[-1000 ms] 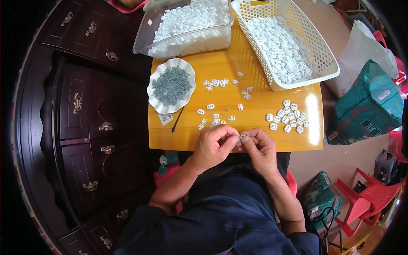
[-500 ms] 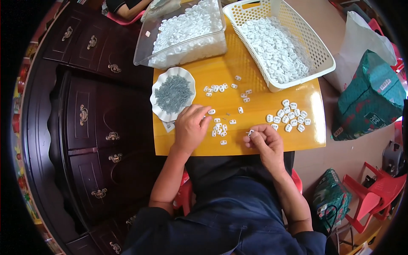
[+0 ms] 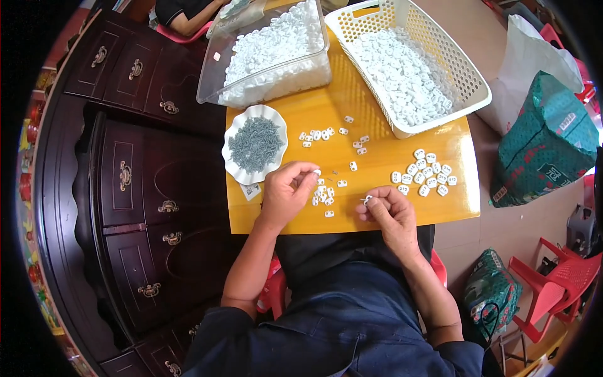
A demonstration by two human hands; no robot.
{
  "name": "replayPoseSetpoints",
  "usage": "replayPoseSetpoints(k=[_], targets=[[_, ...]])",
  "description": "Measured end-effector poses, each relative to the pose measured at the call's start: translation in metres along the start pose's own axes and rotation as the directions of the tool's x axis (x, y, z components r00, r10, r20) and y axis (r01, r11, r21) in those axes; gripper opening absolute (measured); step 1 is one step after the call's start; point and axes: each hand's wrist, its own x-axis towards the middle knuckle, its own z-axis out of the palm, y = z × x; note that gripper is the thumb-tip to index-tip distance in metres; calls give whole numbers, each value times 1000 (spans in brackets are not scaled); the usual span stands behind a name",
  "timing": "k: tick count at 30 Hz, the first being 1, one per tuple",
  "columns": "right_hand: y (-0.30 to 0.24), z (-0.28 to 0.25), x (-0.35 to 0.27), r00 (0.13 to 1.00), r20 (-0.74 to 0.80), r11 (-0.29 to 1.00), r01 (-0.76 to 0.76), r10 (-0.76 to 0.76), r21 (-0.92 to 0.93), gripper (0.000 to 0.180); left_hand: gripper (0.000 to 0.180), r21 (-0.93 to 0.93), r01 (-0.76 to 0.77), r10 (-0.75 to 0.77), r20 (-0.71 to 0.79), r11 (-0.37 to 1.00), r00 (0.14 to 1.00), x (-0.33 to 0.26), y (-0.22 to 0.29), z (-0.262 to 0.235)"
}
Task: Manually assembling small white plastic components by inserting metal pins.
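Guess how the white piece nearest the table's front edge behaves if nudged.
The white piece is probably light, tiny beside the left hand. It likely slides, not rolls: it lies flat on the glossy table. With the front edge close, a hard push may drop it.

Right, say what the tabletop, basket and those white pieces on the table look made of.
Tabletop: varnished wood or laminate, judging by glare. Basket: probably plastic, satiny, with moulded-looking holes. White pieces: perhaps smooth plastic, evenly shaped; too small to be sure.

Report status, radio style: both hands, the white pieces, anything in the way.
Left hand at one white piece, grip unclear. Right hand pinching another white piece. Loose white pieces on table between; no obstruction seen.
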Motion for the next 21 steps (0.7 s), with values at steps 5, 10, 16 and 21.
replayPoseSetpoints(k=[5, 10, 16, 21], targets=[[0, 0, -1, 1000, -6, 1000, 3, -3, -1, 15, 19, -492, 123, -115, 48, 862, 992, -14, 20, 15], [0, 1, -1, 1000, -18, 1000, -1, 1, 0, 15, 25, -554, 212, -79, 253, 805, 964, -24, 23, 24], [-3, 2, -1, 1000, -13, 1000, -10, 10, -3, 15, 25, -527, 175, -40, 257, 832, 965, -28, 25, 33], [-1, 1, -1, 1000, -5, 1000, 10, -10, -1, 15, 21, -529, 166, -34, 250, 833, 968, -31, 21, 34]])
